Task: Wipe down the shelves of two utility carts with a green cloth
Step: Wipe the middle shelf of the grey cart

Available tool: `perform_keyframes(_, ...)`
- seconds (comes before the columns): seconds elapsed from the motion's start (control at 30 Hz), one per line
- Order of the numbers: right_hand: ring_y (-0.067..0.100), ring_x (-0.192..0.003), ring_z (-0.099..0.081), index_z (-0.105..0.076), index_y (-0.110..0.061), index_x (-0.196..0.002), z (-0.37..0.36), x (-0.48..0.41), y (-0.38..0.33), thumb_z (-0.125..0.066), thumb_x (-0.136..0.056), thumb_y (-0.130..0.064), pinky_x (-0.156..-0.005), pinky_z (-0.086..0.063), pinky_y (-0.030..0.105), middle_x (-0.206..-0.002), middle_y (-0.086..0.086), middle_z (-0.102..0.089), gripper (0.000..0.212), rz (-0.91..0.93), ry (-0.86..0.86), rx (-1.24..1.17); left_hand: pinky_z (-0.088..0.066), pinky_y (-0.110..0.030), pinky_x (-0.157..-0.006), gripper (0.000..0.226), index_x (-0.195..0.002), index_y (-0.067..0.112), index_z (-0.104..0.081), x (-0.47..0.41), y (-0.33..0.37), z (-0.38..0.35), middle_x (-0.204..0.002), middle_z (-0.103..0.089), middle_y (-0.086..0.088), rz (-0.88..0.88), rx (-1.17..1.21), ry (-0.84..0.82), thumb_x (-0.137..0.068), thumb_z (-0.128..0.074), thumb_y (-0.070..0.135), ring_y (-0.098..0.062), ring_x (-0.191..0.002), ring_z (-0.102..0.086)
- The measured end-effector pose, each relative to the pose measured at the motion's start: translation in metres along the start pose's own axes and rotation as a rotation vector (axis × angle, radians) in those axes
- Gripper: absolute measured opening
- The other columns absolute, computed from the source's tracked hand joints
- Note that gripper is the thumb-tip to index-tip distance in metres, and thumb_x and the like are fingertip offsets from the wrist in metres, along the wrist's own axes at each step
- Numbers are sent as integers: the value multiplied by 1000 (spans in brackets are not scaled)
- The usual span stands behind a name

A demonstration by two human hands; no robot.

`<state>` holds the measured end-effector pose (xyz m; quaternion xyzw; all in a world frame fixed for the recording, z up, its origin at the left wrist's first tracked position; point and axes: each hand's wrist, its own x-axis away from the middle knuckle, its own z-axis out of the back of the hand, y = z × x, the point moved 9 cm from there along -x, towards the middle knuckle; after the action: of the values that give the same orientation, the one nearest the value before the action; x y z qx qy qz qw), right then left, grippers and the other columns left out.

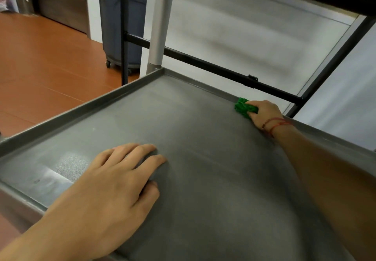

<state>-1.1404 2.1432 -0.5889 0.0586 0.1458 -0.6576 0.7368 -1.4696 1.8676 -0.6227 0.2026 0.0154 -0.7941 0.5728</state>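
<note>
While the right hand (264, 112) reached to the far side of the cart shelf (203, 138), its fingers (254, 116) were curled round a bunched green cloth (242, 107), thumb on top, gripping it firmly. The cloth was pressed on the shelf surface, touching the raised rim (203, 86) along the far edge, toward the right end. Thin red string bracelets (274, 123) circled that wrist. The forearm lay across the right part of the shelf.

Left hand (114, 179): fingers (138, 152) nearly straight, slightly spread, palm down on the near-left part of the same shelf. It held nothing. The two hands were well apart.

Shelf: grey, matte, with a low lip along the left and far sides. A pale, shiny patch showed just left of the left hand, by the near-left corner.

A silver round post (160, 20) rose from the far-left corner. Behind it a black frame bar (203, 60) ran across, joined to a black upright at the left. A grey wheeled trash bin (122, 16) stood beyond the post on the red-brown floor (40, 57), beside a white wall. A dark door (61, 0) was at top left. The background behind the bar was blurred; I could not tell what the pale surface was.
</note>
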Motion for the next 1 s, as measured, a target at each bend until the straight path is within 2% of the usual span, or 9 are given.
perform_keyframes(0.13, 33, -101, -59, -65, -23, -127, 8, 26, -23, -63, -90, -16, -89, -44, 33, -113, 16, -65, 38, 49, -15, -15, -28, -26, -99, 38, -124, 39, -53, 0, -1, -1, -131, -52, 19, 14, -5, -13, -91, -34, 40, -10, -125, -48)
perform_keyframes(0.27, 21, -90, -57, -71, -24, -115, 26, 103, -84, -66, -79, -24, -81, -47, 35, -103, 5, -64, 36, 261, -32, -139, -29, -28, -97, 40, -124, 37, -54, -1, -2, -3, -131, -53, 17, 18, -8, -26, -90, -33, 40, -13, -124, -50)
perform_keyframes(0.37, 14, -91, -56, -73, -27, -106, 35, 160, -119, -63, -71, -28, -77, -47, 28, -102, -3, -62, 36, 390, -90, -253, -30, -31, -97, 41, -124, 35, -55, 0, -2, -4, -131, -55, 14, 18, -10, -24, -90, -33, 39, -16, -124, -51)
perform_keyframes(0.47, 12, -92, -56, -74, -26, -104, 36, 159, -117, -69, -71, -19, -79, -47, 25, -105, -2, -62, 33, 422, -120, -285, -30, -31, -97, 42, -124, 34, -56, -1, -1, -4, -131, -56, 13, 18, -19, -27, -90, -33, 38, -17, -123, -51)
perform_keyframes(0.57, 20, -92, -53, -73, -20, -110, 25, 110, -82, -71, -77, -6, -80, -46, 33, -109, 9, -58, 36, 294, -65, -215, -29, -31, -98, 42, -126, 35, -55, -2, -2, -5, -132, -56, 13, 20, -22, -49, -91, -31, 39, -17, -124, -50)
perform_keyframes(0.67, 26, -94, -50, -67, -20, -124, 15, 61, -39, -65, -86, -7, -87, -37, 25, -114, 17, -49, 40, 134, -43, -97, -29, -31, -100, 44, -128, 38, -51, -1, -4, -5, -136, -52, 15, 24, -9, -79, -92, -27, 43, -14, -128, -46)
perform_keyframes(0.77, 40, -105, -58, -63, -21, -130, 11, 29, -8, -62, -90, -12, -96, -42, 33, -119, 24, -58, 42, 24, -11, -33, -26, -30, -104, 47, -132, 39, -48, 0, -3, -5, -140, -47, 17, 25, -9, -108, -93, -23, 45, -12, -132, -41)
perform_keyframes(0.83, 41, -113, -58, -62, -22, -131, 9, 23, -2, -61, -90, -14, -104, -42, 39, -126, 22, -61, 42, -40, 7, -34, -28, -32, -106, 48, -134, 38, -48, -1, -2, -4, -141, -46, 16, 26, -12, -131, -93, -23, 45, -13, -132, -40)
perform_keyframes(1.0, 35, -109, -60, -65, -21, -127, 18, 52, -33, -59, -89, -9, -95, -45, 33, -121, 17, -65, 41, -19, -31, -68, -35, -37, -103, 48, -132, 32, -51, 0, 2, 0, -140, -50, 10, 41, -38, -141, -92, -27, 43, -17, -130, -44)
